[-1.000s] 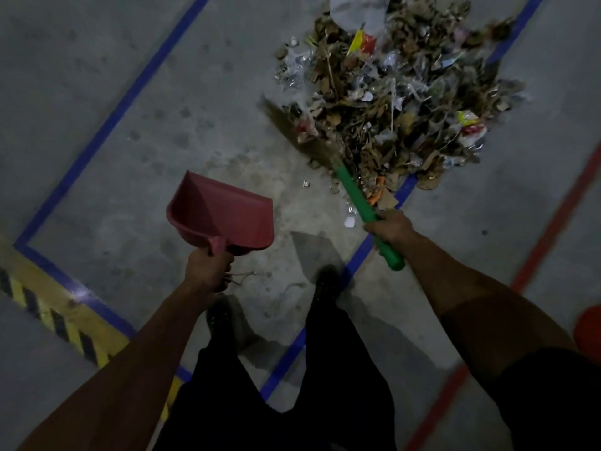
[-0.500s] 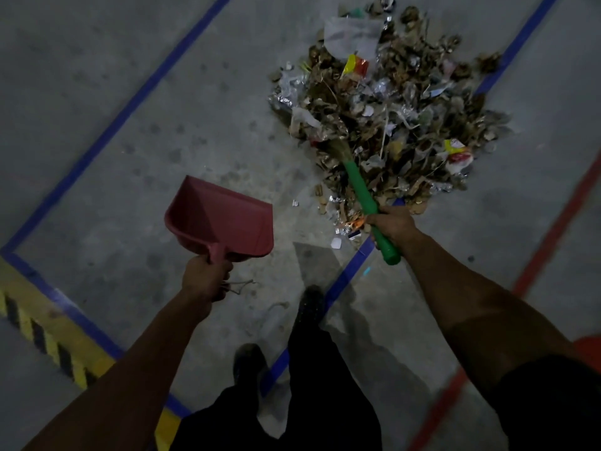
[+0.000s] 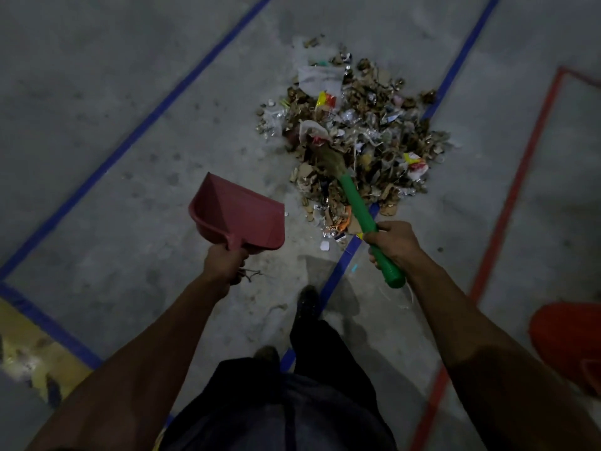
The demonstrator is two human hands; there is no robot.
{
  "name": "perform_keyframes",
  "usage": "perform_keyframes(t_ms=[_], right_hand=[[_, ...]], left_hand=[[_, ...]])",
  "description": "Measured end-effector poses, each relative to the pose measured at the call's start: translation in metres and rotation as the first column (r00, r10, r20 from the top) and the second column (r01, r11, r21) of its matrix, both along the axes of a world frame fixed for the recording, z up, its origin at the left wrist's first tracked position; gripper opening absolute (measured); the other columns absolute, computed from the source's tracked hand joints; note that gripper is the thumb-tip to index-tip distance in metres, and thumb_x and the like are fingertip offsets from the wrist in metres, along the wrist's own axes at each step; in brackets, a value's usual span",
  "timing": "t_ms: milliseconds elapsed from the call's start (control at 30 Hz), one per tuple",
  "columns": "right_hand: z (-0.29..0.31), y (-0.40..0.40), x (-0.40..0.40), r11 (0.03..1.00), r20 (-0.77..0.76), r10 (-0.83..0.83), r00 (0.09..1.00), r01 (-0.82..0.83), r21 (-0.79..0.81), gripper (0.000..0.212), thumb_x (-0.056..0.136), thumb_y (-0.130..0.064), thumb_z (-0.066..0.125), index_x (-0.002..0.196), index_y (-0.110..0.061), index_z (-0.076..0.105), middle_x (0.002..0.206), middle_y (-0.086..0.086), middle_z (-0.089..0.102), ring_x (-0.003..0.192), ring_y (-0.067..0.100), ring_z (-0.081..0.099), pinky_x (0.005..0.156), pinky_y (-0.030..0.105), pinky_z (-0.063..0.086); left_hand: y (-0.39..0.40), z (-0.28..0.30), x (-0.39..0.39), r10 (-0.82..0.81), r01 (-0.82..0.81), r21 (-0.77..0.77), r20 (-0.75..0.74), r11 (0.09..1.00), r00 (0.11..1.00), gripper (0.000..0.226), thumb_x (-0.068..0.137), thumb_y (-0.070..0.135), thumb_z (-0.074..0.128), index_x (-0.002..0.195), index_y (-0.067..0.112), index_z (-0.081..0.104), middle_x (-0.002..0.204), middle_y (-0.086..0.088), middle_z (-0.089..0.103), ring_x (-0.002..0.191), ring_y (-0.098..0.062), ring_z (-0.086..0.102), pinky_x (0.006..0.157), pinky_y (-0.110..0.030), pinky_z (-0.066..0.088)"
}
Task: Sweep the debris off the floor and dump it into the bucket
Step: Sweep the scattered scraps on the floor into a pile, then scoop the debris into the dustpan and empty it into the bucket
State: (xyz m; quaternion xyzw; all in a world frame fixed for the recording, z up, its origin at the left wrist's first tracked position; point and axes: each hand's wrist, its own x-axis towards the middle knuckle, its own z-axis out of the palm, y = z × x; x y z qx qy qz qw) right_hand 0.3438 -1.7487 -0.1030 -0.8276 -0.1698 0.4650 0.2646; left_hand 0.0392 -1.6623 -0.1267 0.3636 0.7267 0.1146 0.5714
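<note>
Red dustpan (image 3: 239, 218), gripped by the left hand (image 3: 224, 263), should drop flat beside the debris (image 3: 354, 138) at centre frame while the right hand (image 3: 392, 244), clenched round the broom (image 3: 361, 213), drags inward.

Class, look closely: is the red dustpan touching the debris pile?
Apart. The head view shows bare grey floor between the red dustpan, held up by the left hand, and the debris pile.

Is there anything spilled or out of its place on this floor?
Yes. A debris pile of dry leaves, paper and wrappers lies on the floor, covering part of a blue line. Loose scraps lie scattered at its near edge.
</note>
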Motion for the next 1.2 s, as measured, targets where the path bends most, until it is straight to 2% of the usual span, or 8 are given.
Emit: perform_keyframes(t_ms=[267,467,600,700,767,833,1000,1200], right_hand=[[0.057,-0.080,-0.059,0.994,0.109,-0.075,0.991,0.066,0.084,0.048,0.078,-0.012,0.074,0.125,-0.010,0.063,0.067,0.015,0.064,0.044,0.025,0.061,0.048,0.029,0.048],[0.083,-0.130,-0.088,0.981,0.076,-0.170,0.982,0.162,0.106,0.053,0.079,-0.010,0.075,0.130,-0.010,0.060,0.068,0.015,0.063,0.040,0.023,0.059,0.043,0.026,0.045],[0.100,-0.154,-0.093,0.972,0.058,-0.212,0.976,0.204,0.117,0.057,0.081,-0.010,0.074,0.135,-0.010,0.055,0.068,0.016,0.063,0.047,0.026,0.058,0.045,0.028,0.045],[0.108,-0.166,-0.088,0.966,0.058,-0.225,0.973,0.215,0.143,0.046,0.082,-0.008,0.073,0.127,-0.013,0.060,0.059,0.013,0.062,0.041,0.023,0.056,0.042,0.026,0.044],[0.109,-0.171,-0.075,0.964,0.062,-0.231,0.971,0.220,0.151,0.030,0.083,-0.009,0.072,0.110,-0.018,0.061,0.054,0.010,0.060,0.038,0.021,0.055,0.042,0.026,0.044],[0.107,-0.176,-0.056,0.967,0.078,-0.229,0.970,0.217,0.136,0.014,0.083,-0.014,0.072,0.091,-0.006,0.065,0.049,0.007,0.061,0.039,0.020,0.058,0.044,0.027,0.046],[0.097,-0.192,0.014,0.975,0.092,-0.196,0.976,0.184,0.122,0.018,0.081,-0.023,0.075,0.079,-0.007,0.067,0.050,0.007,0.063,0.043,0.021,0.063,0.047,0.029,0.049],[0.099,-0.208,0.120,0.983,0.033,-0.144,0.989,0.139,0.123,0.017,0.083,-0.022,0.074,0.081,-0.006,0.066,0.059,0.009,0.065,0.042,0.018,0.061,0.043,0.026,0.047]], left_hand=[[-0.048,0.024,-0.039,-0.052,0.046,0.068,0.090,0.997,0.995,0.011,0.081,0.001,0.060,0.073,0.002,0.052,0.061,-0.010,0.045,0.044,-0.017,0.035,0.035,-0.017,0.027],[-0.071,0.045,-0.037,-0.110,0.100,0.066,0.161,0.993,0.981,0.020,0.077,0.004,0.070,0.078,0.002,0.050,0.062,-0.008,0.040,0.045,-0.014,0.030,0.039,-0.020,0.023],[-0.080,0.059,-0.017,-0.131,0.125,0.043,0.177,0.991,0.975,0.026,0.074,0.004,0.075,0.081,0.001,0.050,0.063,-0.008,0.040,0.046,-0.015,0.030,0.038,-0.019,0.024],[-0.087,0.065,0.006,-0.134,0.126,0.057,0.176,0.990,0.975,0.018,0.079,0.001,0.069,0.085,-0.002,0.052,0.064,-0.010,0.042,0.046,-0.016,0.033,0.036,-0.017,0.026],[-0.090,0.066,0.026,-0.135,0.127,0.056,0.163,0.990,0.977,0.012,0.081,0.000,0.064,0.081,-0.001,0.053,0.063,-0.010,0.043,0.045,-0.017,0.035,0.034,-0.015,0.026],[-0.093,0.063,0.050,-0.130,0.124,0.046,0.158,0.991,0.979,0.014,0.083,-0.001,0.060,0.075,0.001,0.049,0.063,-0.011,0.042,0.046,-0.017,0.035,0.034,-0.014,0.026],[-0.106,0.048,0.141,-0.038,0.047,-0.046,0.185,0.998,0.982,0.017,0.086,0.005,0.053,0.072,0.004,0.044,0.060,-0.008,0.037,0.044,-0.015,0.030,0.034,-0.014,0.027],[-0.136,0.046,0.281,0.186,-0.121,-0.231,0.287,0.966,0.940,0.013,0.089,0.015,0.052,0.077,0.010,0.054,0.060,-0.003,0.048,0.038,-0.010,0.036,0.035,-0.015,0.030]])
